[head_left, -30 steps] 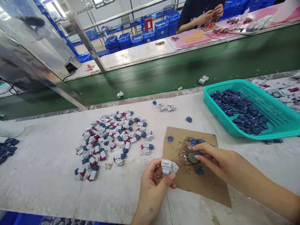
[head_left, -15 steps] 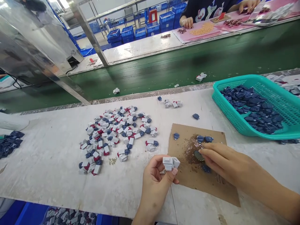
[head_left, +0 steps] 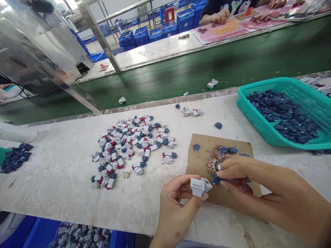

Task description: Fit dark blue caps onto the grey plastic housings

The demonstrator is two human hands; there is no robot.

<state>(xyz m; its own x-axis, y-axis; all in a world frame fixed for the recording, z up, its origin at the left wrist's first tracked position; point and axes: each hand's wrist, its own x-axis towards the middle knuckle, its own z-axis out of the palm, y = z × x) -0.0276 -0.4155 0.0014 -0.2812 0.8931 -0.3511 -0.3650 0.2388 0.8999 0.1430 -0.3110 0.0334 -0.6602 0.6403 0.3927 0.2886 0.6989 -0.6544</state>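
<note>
My left hand (head_left: 179,203) pinches a light grey blocky plastic piece (head_left: 198,187) between thumb and fingers, its hollow end turned to the right. Close beside it, my right hand (head_left: 261,186) grips a small dark blue plastic piece (head_left: 216,179); a little space separates the two pieces. Beneath the right hand lies a brown cardboard sheet (head_left: 198,165) with a wet, shiny stain (head_left: 213,160). A small round metallic object (head_left: 219,166) shows at the right fingertips, mostly hidden. More dark blue pieces (head_left: 232,150) rest on the cardboard, some partly covered by the hand.
Joined grey, red and blue pieces (head_left: 129,144) are spread over the white table (head_left: 64,165). A teal basket (head_left: 261,129) of dark blue pieces stands at right. Beyond runs a green conveyor belt (head_left: 160,81). Across it, a person's hand (head_left: 219,16) works. A blue bin (head_left: 38,234) sits below.
My right hand has lifted off the cardboard with a dark blue piece and moved toward my left hand. The grey piece has shifted slightly right and down. Grey pieces on the belt have moved left.
</note>
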